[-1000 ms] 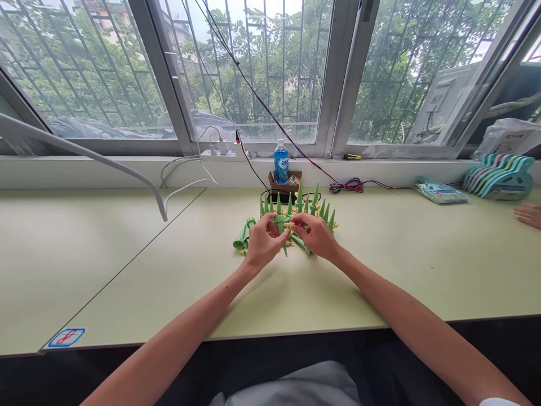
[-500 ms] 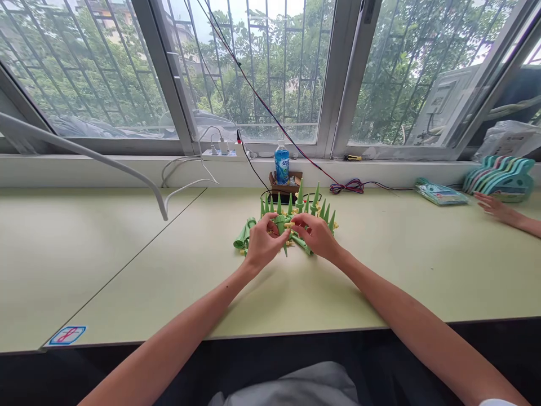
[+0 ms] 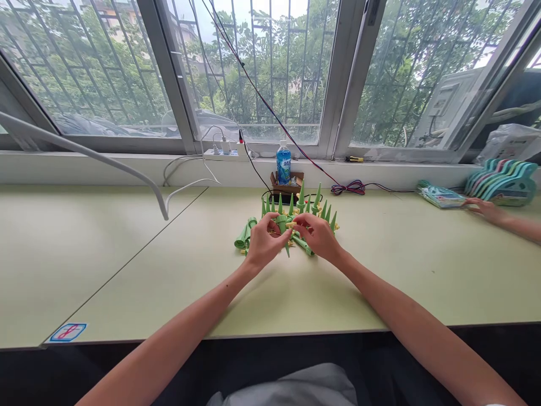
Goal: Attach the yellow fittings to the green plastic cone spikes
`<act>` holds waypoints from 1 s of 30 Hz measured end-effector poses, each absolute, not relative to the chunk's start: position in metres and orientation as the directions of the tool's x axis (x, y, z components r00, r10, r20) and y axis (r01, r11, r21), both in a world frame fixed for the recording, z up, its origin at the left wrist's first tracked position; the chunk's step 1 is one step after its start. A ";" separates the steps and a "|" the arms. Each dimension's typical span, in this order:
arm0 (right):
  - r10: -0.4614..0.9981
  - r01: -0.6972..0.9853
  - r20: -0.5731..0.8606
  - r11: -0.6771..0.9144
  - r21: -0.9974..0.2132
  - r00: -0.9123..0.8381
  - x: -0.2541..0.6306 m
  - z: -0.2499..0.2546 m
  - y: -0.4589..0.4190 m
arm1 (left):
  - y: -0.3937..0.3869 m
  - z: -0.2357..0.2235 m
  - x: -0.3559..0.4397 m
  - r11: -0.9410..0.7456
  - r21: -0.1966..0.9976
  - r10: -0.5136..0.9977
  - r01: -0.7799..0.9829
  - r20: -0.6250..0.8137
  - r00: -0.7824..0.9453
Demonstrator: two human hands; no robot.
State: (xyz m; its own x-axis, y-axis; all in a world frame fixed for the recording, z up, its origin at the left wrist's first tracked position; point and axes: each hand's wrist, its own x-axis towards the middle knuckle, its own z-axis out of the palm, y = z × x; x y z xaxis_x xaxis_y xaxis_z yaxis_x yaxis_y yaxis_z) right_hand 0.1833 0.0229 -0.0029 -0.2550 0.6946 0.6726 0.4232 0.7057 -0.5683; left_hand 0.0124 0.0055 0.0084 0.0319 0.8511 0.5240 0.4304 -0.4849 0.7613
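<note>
Green plastic, tapered and pointing downward, forms the spike (image 3: 282, 224) held above the worktop (image 3: 169, 282), nearer the far edge than the near edge. The fingers of the left hand (image 3: 265, 242) are closed around its wide, collared end. The right hand (image 3: 318, 234) has its fingertips pinched on a small yellow piece (image 3: 291, 225) at the right side of the collar; whether piece and collar touch cannot be told.

Beyond the hands, a row of upright green spikes (image 3: 301, 197) points upward, with small yellow parts among them. Further green pieces lie on their sides to the left (image 3: 243, 237) and, partly under the right hand, to the right (image 3: 303, 245).

Along the far edge of the worktop, a blue bottle (image 3: 283, 163) stands upright in a brown open carton (image 3: 300, 181), behind a dark flat object (image 3: 281, 198). To their right lie a coiled red-and-black cable (image 3: 349, 187), a flat teal packet (image 3: 442, 196) and, towards the far right corner, a row of teal and pink shaped items (image 3: 502, 183). Another person's hand (image 3: 482, 208) reaches in from the right, its fingertips at the packet's right end. A blue-bordered label (image 3: 67, 332) is at the near edge, left, beside the seam.
</note>
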 end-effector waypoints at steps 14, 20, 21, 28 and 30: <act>0.691 0.426 0.673 0.709 -0.561 -0.265 0.184 -0.001 0.022 | 0.006 0.006 0.012 -0.487 0.759 0.853 0.433 0.520 0.048; 0.689 0.438 0.671 0.710 -0.551 -0.274 0.184 -0.002 0.023 | 0.006 0.006 0.012 -0.514 0.713 0.827 0.477 0.559 0.057; 0.688 0.442 0.671 0.711 -0.548 -0.275 0.184 -0.002 0.023 | 0.005 0.006 0.012 -0.520 0.705 0.823 0.483 0.566 0.059; 0.698 0.473 0.651 0.701 -0.534 -0.299 0.184 -0.002 0.023 | 0.006 0.005 0.012 -0.555 0.667 0.795 0.497 0.601 0.081; 0.701 0.477 0.645 0.698 -0.534 -0.304 0.185 -0.002 0.023 | 0.006 0.004 0.012 -0.559 0.668 0.794 0.492 0.602 0.084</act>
